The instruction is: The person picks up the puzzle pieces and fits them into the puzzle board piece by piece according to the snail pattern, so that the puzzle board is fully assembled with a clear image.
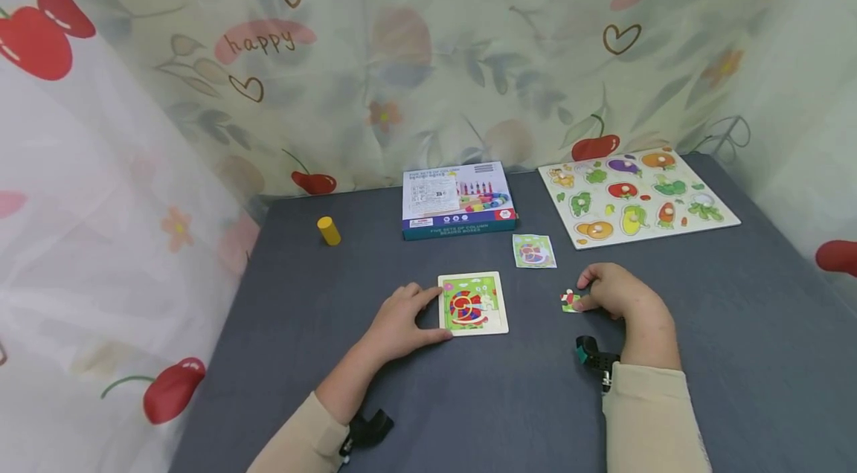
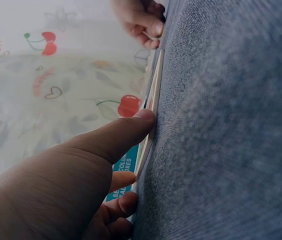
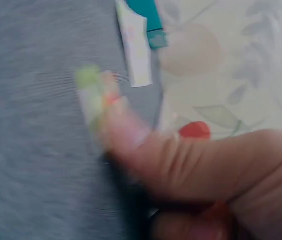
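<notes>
A small square wooden puzzle board (image 1: 496, 323) with a pale rim lies on the dark table, a colourful snail picture filling most of it. At its left edge, my left hand (image 1: 398, 320) holds it, thumb at the near corner and index finger at the far one. The left wrist view shows the thumb against the board's edge (image 2: 157, 90). Off to the right, my right hand (image 1: 626, 298) pinches a small green, white and red puzzle piece (image 1: 567, 300) between thumb and finger. That piece (image 3: 87, 92) is blurred in the right wrist view.
A picture card (image 1: 533, 253) lies beyond the puzzle board, before a flat box (image 1: 458, 201) labelled as column beads. A vegetable puzzle board (image 1: 632, 198) stands at the back right. To the left is a yellow cylinder (image 1: 329, 230). A printed curtain (image 1: 428, 101) backs the table.
</notes>
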Action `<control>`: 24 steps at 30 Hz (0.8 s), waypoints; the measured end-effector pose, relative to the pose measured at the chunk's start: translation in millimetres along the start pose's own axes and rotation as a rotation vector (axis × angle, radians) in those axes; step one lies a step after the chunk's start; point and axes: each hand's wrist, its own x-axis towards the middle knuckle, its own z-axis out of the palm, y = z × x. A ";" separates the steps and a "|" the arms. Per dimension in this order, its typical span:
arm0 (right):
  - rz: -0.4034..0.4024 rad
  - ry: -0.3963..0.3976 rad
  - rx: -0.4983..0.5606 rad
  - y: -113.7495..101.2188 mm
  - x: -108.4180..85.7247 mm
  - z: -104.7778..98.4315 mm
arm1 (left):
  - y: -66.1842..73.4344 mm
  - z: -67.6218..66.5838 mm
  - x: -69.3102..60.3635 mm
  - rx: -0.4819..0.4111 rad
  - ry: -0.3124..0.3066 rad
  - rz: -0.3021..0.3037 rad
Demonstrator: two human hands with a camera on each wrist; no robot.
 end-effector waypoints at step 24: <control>-0.145 0.035 -0.033 -8.4 15.0 11.7 | -1.1 0.9 0.9 0.013 0.012 -0.001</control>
